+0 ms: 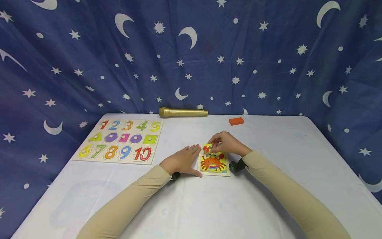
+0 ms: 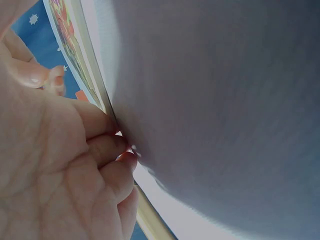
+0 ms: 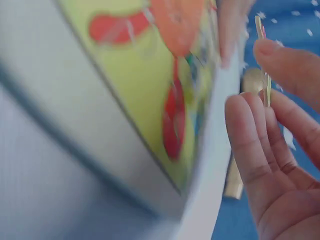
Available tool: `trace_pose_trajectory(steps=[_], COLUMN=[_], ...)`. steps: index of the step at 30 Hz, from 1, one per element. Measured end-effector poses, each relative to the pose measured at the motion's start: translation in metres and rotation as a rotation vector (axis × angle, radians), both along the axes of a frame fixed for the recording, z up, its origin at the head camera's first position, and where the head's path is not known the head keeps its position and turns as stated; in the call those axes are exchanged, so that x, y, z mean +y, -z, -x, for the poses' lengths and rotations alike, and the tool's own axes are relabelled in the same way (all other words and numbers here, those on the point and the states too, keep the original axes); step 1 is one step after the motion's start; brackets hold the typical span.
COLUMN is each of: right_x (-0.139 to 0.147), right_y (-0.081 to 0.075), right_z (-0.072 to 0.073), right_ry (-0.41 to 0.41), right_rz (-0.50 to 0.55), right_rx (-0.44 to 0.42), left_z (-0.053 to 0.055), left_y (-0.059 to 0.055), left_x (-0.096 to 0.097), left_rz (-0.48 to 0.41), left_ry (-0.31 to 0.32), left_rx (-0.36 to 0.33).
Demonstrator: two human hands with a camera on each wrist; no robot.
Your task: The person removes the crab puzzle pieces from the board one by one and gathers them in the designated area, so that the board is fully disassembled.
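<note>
Puzzle piece (image 1: 206,148), pinched in right hand (image 1: 228,143) at crab board's (image 1: 213,174) upper left. Thin, so probably light and stiff, perhaps slick; best held by opposite edges. No grip in left hand (image 1: 183,160), laid beside board.

White-covered table (image 1: 274,142): carried one number-and-shape board (image 1: 113,144), one gold microphone (image 1: 185,113), one orange block (image 1: 236,121), one crab puzzle (image 1: 213,164).
</note>
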State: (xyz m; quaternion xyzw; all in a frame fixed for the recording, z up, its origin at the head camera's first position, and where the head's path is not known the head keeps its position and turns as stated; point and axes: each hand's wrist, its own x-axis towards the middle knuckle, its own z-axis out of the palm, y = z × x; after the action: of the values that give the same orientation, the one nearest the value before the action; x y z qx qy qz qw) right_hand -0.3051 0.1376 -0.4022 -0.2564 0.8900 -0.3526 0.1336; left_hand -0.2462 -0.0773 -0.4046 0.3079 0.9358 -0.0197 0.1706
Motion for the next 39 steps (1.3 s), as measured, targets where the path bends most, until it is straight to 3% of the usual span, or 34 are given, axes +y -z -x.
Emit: trace_pose_trajectory(steps=[6, 9, 19, 24, 31, 39], right_x=[0.030, 0.051, 0.111, 0.134, 0.161, 0.172], right_y=[-0.006, -0.008, -0.011, -0.012, 0.002, 0.013], right_z=[0.005, 0.008, 0.015, 0.021, 0.035, 0.042], right_ry=[0.052, 0.065, 0.203, 0.250, 0.281, 0.280], right_rz=[0.086, 0.104, 0.050, 0.029, 0.027, -0.011], right_rx=[-0.034, -0.012, 0.055, 0.023, -0.028, -0.099], left_z=[-0.001, -0.001, 0.000, -0.001, 0.000, 0.000], left_y=[0.000, 0.000, 0.003, 0.002, 0.002, 0.004], left_x=[0.002, 0.002, 0.000, 0.000, 0.001, 0.001], left_rz=[0.016, 0.015, 0.007, 0.000, 0.008, 0.008], left_ry=[-0.002, 0.004, 0.010, 0.010, 0.004, 0.002], left_rx=[0.004, 0.010, 0.011, 0.012, 0.012, 0.013])
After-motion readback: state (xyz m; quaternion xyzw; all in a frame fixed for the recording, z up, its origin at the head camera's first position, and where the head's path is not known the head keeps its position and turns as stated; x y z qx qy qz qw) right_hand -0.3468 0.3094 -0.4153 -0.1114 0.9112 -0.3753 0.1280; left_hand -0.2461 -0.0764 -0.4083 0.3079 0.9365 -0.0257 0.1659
